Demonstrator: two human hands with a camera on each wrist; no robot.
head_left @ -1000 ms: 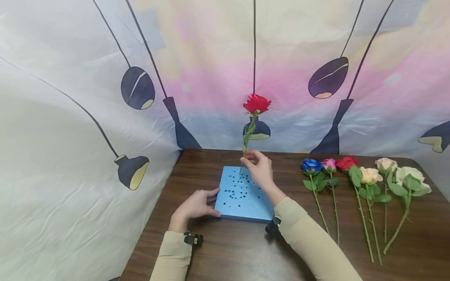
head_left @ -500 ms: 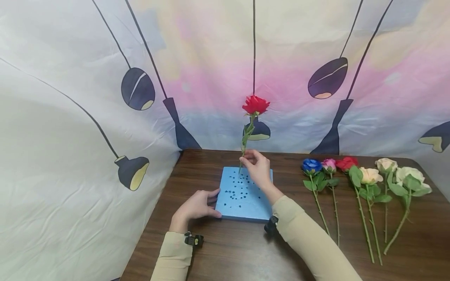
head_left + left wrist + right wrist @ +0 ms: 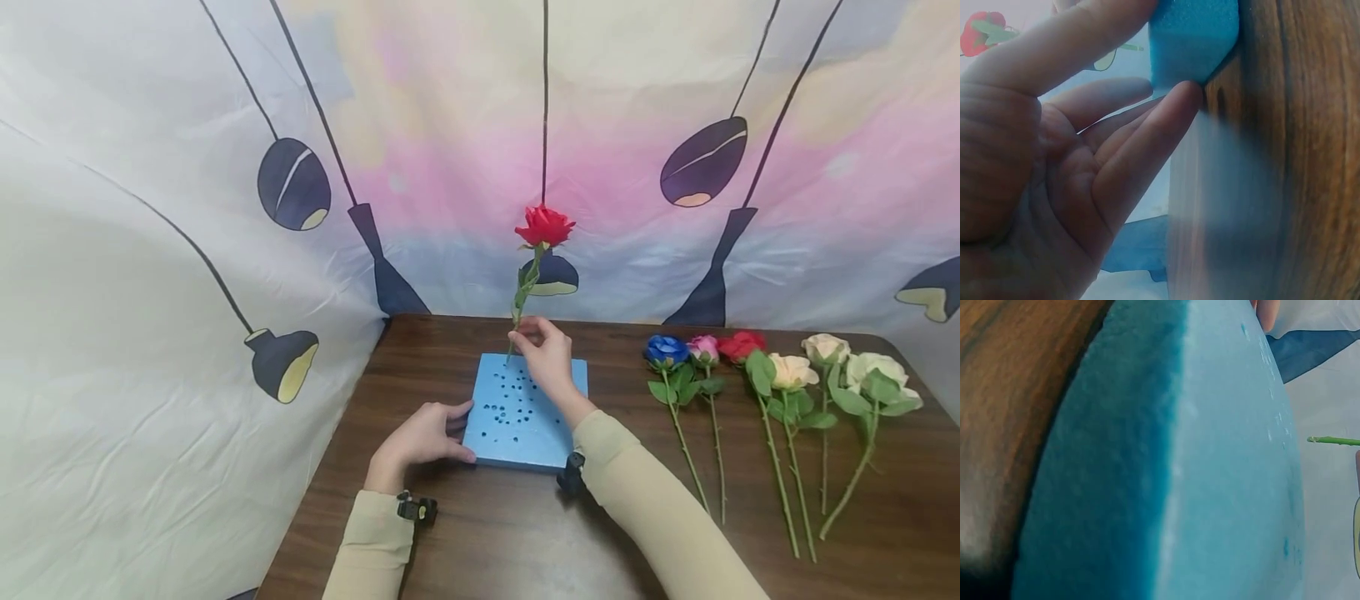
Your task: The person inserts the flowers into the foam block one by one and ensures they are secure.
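Note:
My right hand (image 3: 550,360) pinches a red rose (image 3: 544,226) by its green stem, the bloom held up high. The rose's lower stem end hangs over the far part of a light blue foam block (image 3: 525,442) dotted with small holes. In the right wrist view the cut stem tip (image 3: 1329,440) appears apart from the block's surface. My left hand (image 3: 426,435) touches the block's left edge, thumb and fingers spread; in the left wrist view its fairly straight fingers (image 3: 1147,150) rest against the blue side.
On the right of the wooden table (image 3: 480,533) lie several loose roses: a blue rose (image 3: 666,353), a pink rose (image 3: 703,350), another red rose (image 3: 741,347), a peach rose (image 3: 792,372) and pale ones. A printed cloth (image 3: 465,167) hangs behind the table.
My right hand has shifted slightly left over the block, carrying the red rose with it. The left hand keeps its place at the block's edge.

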